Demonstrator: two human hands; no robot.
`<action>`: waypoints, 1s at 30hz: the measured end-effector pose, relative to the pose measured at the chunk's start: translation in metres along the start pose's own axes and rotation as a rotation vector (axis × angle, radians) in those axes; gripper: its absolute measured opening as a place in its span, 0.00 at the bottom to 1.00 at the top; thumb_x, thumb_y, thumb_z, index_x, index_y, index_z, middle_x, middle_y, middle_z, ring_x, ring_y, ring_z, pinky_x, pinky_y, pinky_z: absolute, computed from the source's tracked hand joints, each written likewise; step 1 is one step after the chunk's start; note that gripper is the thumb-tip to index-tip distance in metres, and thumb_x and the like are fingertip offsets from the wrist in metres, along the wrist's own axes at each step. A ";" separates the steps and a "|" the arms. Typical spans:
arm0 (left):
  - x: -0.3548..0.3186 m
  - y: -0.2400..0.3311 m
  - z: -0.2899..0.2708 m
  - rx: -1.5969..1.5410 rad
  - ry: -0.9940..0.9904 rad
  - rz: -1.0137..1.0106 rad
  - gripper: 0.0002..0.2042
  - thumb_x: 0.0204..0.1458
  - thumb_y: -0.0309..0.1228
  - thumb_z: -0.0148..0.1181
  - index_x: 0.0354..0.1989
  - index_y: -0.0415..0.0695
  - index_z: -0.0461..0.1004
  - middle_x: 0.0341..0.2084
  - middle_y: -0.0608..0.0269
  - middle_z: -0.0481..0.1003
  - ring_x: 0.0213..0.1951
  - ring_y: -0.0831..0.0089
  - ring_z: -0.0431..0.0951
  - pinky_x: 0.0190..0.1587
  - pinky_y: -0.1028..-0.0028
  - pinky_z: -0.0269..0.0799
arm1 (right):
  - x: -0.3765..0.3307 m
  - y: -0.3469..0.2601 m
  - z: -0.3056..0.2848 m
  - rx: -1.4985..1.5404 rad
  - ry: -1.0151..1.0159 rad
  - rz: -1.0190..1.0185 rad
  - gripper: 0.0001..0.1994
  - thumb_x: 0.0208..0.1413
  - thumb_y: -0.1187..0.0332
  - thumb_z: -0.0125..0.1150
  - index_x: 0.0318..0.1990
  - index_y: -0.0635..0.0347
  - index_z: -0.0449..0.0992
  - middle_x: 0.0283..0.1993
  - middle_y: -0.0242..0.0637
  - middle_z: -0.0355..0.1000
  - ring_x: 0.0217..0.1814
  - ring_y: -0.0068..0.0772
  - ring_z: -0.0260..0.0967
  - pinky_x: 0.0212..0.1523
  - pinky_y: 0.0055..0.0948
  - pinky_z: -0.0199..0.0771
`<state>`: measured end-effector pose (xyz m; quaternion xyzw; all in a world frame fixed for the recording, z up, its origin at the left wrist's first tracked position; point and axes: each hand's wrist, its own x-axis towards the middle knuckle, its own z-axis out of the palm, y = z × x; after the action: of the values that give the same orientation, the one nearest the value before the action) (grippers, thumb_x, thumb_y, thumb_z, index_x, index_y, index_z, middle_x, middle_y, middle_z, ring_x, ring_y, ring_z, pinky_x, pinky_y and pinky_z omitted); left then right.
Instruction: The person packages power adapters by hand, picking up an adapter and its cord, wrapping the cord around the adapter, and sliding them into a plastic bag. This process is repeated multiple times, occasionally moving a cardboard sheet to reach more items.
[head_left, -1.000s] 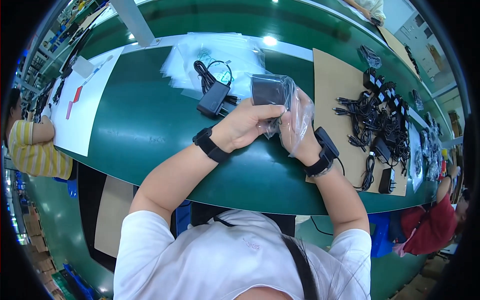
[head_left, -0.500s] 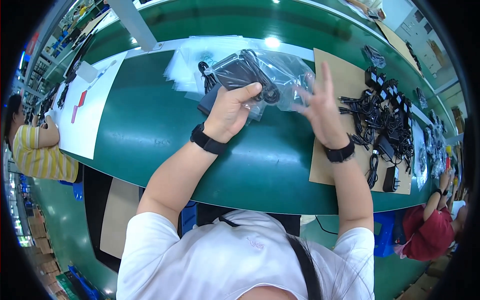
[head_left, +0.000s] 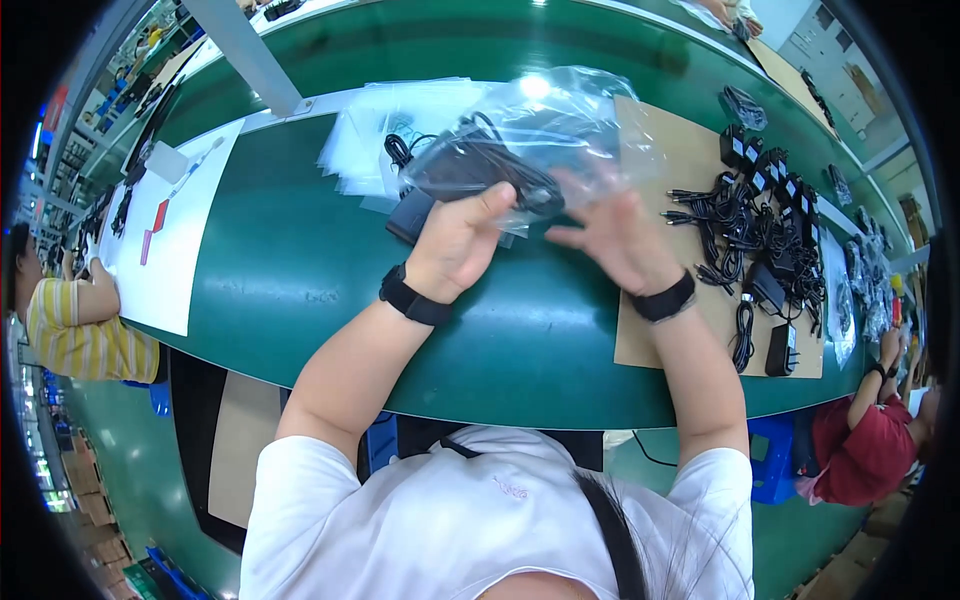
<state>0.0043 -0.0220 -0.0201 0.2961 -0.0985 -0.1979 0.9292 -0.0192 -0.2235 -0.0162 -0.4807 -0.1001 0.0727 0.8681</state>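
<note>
A clear plastic bag (head_left: 590, 115) holds a black power adapter (head_left: 465, 170) with its coiled cable, and my left hand (head_left: 455, 240) grips it by the near edge, thumb on top. The bag's loose end spreads out to the right and upward. My right hand (head_left: 625, 240) is beside that loose end with fingers spread, partly behind or against the film; contact is hard to tell. Below the bag another dark adapter (head_left: 408, 217) lies on the table, its black cable (head_left: 398, 150) showing at the bag's left.
Flat clear bags (head_left: 365, 140) lie stacked behind my hands. On brown cardboard (head_left: 645, 330) at right are several black adapters with cables (head_left: 760, 230). Bagged units (head_left: 870, 280) lie beyond. White paper (head_left: 190, 230) covers the left. A person in yellow stripes (head_left: 90, 325) and one in red (head_left: 860, 450) sit nearby.
The bag's loose end has lifted and swung up and to the right. My right hand has come lower and a little left, closer to my left hand, which still grips the bag.
</note>
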 end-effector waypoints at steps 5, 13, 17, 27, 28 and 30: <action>-0.010 -0.015 0.016 0.290 -0.120 -0.013 0.21 0.46 0.23 0.60 0.51 0.42 0.65 0.45 0.63 0.70 0.48 0.72 0.68 0.53 0.72 0.63 | -0.003 0.007 0.042 -0.002 0.053 0.074 0.24 0.60 0.54 0.45 0.54 0.65 0.64 0.52 0.39 0.66 0.52 0.29 0.64 0.51 0.29 0.66; -0.005 -0.004 0.020 0.750 0.073 0.109 0.36 0.39 0.34 0.69 0.57 0.40 0.57 0.49 0.50 0.65 0.49 0.69 0.67 0.48 0.74 0.67 | -0.002 0.013 0.022 -1.444 0.082 -0.931 0.06 0.49 0.77 0.52 0.34 0.62 0.74 0.36 0.43 0.73 0.36 0.42 0.71 0.36 0.30 0.71; -0.003 -0.008 0.011 0.929 0.063 0.096 0.10 0.49 0.32 0.59 0.32 0.37 0.74 0.27 0.63 0.73 0.29 0.80 0.70 0.32 0.80 0.66 | -0.011 0.018 0.029 -1.121 0.099 -0.538 0.10 0.58 0.70 0.47 0.40 0.64 0.74 0.40 0.41 0.72 0.39 0.34 0.70 0.38 0.26 0.69; -0.004 -0.012 0.012 0.495 0.259 0.148 0.14 0.55 0.37 0.52 0.28 0.36 0.72 0.24 0.67 0.69 0.28 0.81 0.66 0.34 0.81 0.61 | -0.004 0.017 0.028 -0.286 0.102 0.071 0.22 0.62 0.57 0.40 0.51 0.69 0.67 0.49 0.39 0.68 0.43 0.24 0.68 0.49 0.23 0.65; -0.002 -0.013 0.009 0.494 0.263 0.147 0.14 0.55 0.37 0.52 0.28 0.36 0.72 0.24 0.67 0.69 0.28 0.81 0.66 0.34 0.81 0.61 | -0.003 0.019 0.029 -0.475 0.078 -0.036 0.22 0.62 0.57 0.40 0.51 0.69 0.67 0.50 0.39 0.68 0.43 0.25 0.68 0.50 0.24 0.64; 0.000 -0.015 0.003 0.568 0.325 0.105 0.12 0.56 0.35 0.51 0.31 0.36 0.70 0.24 0.66 0.69 0.27 0.80 0.66 0.32 0.79 0.61 | -0.009 0.017 0.036 -0.531 0.062 -0.042 0.21 0.62 0.58 0.40 0.51 0.68 0.67 0.51 0.39 0.67 0.45 0.24 0.67 0.50 0.24 0.63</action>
<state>-0.0011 -0.0353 -0.0265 0.5654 -0.0152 -0.0644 0.8222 -0.0371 -0.1875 -0.0129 -0.6914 -0.0991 0.0112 0.7155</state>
